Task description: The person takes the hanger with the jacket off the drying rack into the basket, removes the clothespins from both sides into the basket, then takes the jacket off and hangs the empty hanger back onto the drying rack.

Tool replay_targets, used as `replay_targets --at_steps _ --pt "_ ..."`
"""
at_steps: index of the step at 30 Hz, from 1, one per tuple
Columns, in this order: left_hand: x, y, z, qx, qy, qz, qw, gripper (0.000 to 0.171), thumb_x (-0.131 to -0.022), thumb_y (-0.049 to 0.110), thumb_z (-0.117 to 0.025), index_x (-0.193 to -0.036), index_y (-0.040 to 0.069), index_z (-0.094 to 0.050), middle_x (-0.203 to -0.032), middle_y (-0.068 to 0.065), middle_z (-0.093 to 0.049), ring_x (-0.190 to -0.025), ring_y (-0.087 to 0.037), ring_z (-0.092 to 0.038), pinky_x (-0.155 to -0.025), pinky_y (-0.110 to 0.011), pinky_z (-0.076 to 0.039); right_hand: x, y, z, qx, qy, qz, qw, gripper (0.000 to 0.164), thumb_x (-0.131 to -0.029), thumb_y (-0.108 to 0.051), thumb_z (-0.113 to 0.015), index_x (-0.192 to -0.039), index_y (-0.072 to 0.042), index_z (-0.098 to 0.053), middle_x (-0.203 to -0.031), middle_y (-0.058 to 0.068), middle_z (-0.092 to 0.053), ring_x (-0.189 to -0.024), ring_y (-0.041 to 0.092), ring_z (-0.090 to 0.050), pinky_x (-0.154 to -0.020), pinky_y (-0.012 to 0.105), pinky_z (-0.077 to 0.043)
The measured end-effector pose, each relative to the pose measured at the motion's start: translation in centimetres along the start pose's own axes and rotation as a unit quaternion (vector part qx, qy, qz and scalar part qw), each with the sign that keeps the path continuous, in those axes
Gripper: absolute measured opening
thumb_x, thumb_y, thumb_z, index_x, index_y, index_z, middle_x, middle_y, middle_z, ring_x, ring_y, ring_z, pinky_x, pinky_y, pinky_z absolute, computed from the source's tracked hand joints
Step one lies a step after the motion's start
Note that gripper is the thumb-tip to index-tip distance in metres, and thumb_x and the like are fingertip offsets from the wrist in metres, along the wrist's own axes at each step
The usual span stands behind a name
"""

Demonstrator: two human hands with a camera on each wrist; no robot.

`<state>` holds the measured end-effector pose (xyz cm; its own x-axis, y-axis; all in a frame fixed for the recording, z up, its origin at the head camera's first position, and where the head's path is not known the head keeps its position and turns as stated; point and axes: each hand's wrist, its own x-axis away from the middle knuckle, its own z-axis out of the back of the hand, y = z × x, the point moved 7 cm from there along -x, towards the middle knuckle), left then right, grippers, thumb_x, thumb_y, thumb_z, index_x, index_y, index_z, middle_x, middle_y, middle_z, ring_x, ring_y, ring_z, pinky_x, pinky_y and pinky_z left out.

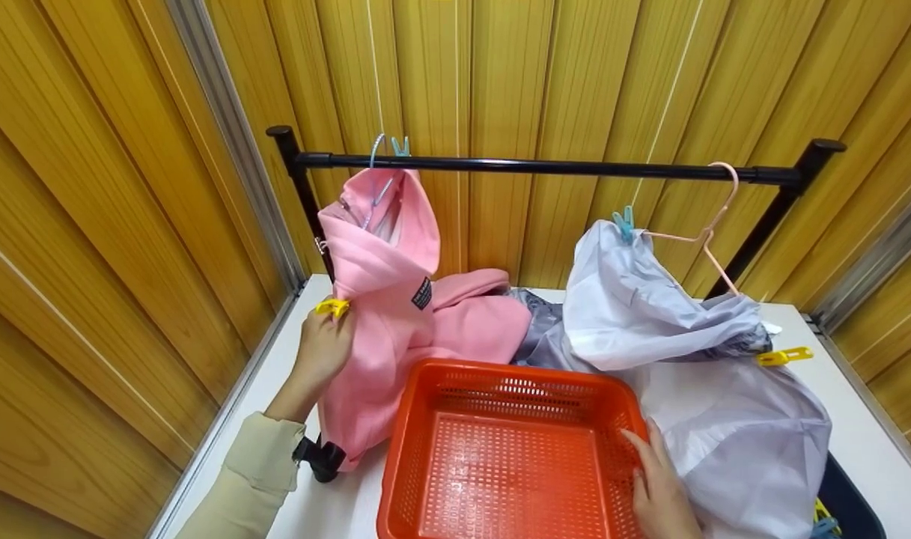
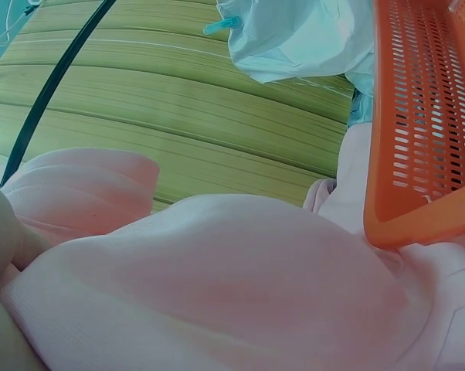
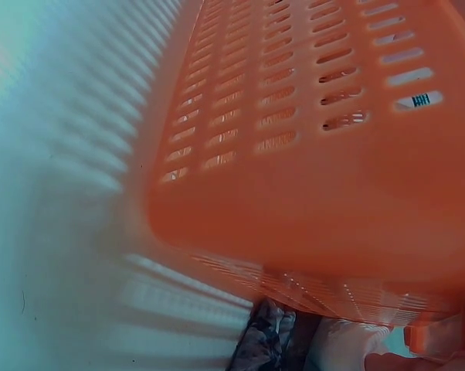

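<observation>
A pink hoodie (image 1: 380, 322) hangs at the left from a light blue hanger (image 1: 376, 150) on the black rail. At its left shoulder edge, my left hand (image 1: 326, 344) pinches a yellow clothespin (image 1: 332, 307). In the left wrist view, pink cloth (image 2: 217, 278) fills the lower part, and part of that hand (image 2: 5, 239) shows at the left edge. An orange-red plastic basket (image 1: 511, 368) with nothing in it stands in front, over the hoodie's lower part. My right hand (image 1: 661, 486) grips the basket's right rim, and the right wrist view shows the perforated basket wall (image 3: 317, 201) up close.
A black clothes rack (image 1: 530, 166) spans the back. From a pink hanger (image 1: 728, 191) at the right hangs a pale grey-white garment (image 1: 754, 442), with a blue clothespin (image 1: 624, 223) and a yellow clothespin (image 1: 784, 356) on it. A dark tray (image 1: 848, 479) with clothespins sits at the lower right.
</observation>
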<state>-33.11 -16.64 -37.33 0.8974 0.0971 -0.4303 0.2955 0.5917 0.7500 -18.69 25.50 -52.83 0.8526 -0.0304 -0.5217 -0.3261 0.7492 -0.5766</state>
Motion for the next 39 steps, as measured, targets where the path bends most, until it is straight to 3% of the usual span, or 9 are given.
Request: replay_targets --at_steps 4,7,10,11,21,30,39 --pt "0.1 0.1 -0.1 0.007 -0.002 0.003 1.0 0.016 -0.092 0.003 -0.049 -0.079 -0.005 -0.055 -0.072 -0.015 -0.051 -0.073 -0.027 -0.047 -0.07 -0.04 -0.043 0.1 0.0 0.0 -0.004 0.004 0.003 1.0 0.059 -0.072 0.023 -0.053 -0.127 0.003 -0.055 -0.145 0.037 -0.031 -0.123 0.056 -0.041 -0.105 -0.002 -0.007" --pt "0.2 0.2 0.0 0.011 0.0 0.002 0.9999 0.015 -0.092 0.003 -0.05 -0.08 -0.004 -0.055 -0.071 -0.012 -0.049 -0.072 -0.026 -0.046 -0.07 -0.038 -0.043 0.1 0.0 0.0 -0.003 0.014 0.014 1.0 0.058 -0.071 0.024 -0.053 -0.126 0.003 -0.056 -0.144 0.037 -0.032 -0.142 0.024 -0.03 -0.106 -0.001 -0.008" --pt "0.3 0.3 0.0 0.018 0.002 0.003 0.9998 0.014 -0.092 0.003 -0.05 -0.08 -0.003 -0.054 -0.068 -0.008 -0.045 -0.069 -0.023 -0.043 -0.067 -0.035 -0.041 0.0 -0.2 0.1 -0.001 0.025 0.03 0.999 0.059 -0.07 0.024 -0.053 -0.125 0.003 -0.056 -0.143 0.036 -0.034 -0.136 -0.011 -0.015 -0.107 0.0 -0.01" --pt "0.3 0.4 0.0 0.017 0.004 0.0 0.9999 0.014 -0.092 0.003 -0.049 -0.08 -0.003 -0.054 -0.068 -0.007 -0.045 -0.069 -0.023 -0.043 -0.067 -0.035 -0.041 0.0 -0.2 0.1 -0.001 0.026 0.034 0.999 0.059 -0.07 0.025 -0.053 -0.125 0.004 -0.056 -0.143 0.036 -0.035 -0.134 -0.015 -0.013 -0.107 0.0 -0.01" --pt "0.8 0.5 0.0 0.006 0.005 0.001 1.0 0.014 -0.095 0.005 -0.047 -0.091 -0.003 -0.057 -0.078 -0.017 -0.055 -0.076 -0.027 -0.049 -0.071 -0.04 -0.043 0.1 -0.2 0.0 0.003 0.023 0.033 0.999 0.06 -0.069 0.025 -0.053 -0.125 0.003 -0.056 -0.142 0.036 -0.035 -0.133 -0.017 -0.012 -0.107 -0.001 -0.01" --pt "1.2 0.9 -0.1 0.007 0.009 -0.015 0.9998 0.012 -0.094 0.005 -0.049 -0.089 -0.002 -0.057 -0.075 -0.015 -0.054 -0.074 -0.027 -0.049 -0.069 -0.037 -0.042 0.0 -0.4 0.1 -0.002 0.03 0.043 0.999 0.059 -0.068 0.026 -0.053 -0.123 0.005 -0.057 -0.142 0.037 -0.036 -0.134 -0.015 -0.013 -0.108 0.0 -0.011" --pt "1.8 0.5 -0.7 0.021 0.004 -0.03 0.9993 0.009 -0.093 0.002 -0.051 -0.093 -0.002 -0.059 -0.081 -0.017 -0.06 -0.077 -0.025 -0.052 -0.07 -0.037 -0.044 0.1 -0.2 0.1 0.004 0.019 0.012 1.0 0.058 -0.072 0.023 -0.054 -0.125 0.002 -0.057 -0.146 0.033 -0.034 -0.136 -0.005 -0.019 -0.106 -0.001 -0.011"
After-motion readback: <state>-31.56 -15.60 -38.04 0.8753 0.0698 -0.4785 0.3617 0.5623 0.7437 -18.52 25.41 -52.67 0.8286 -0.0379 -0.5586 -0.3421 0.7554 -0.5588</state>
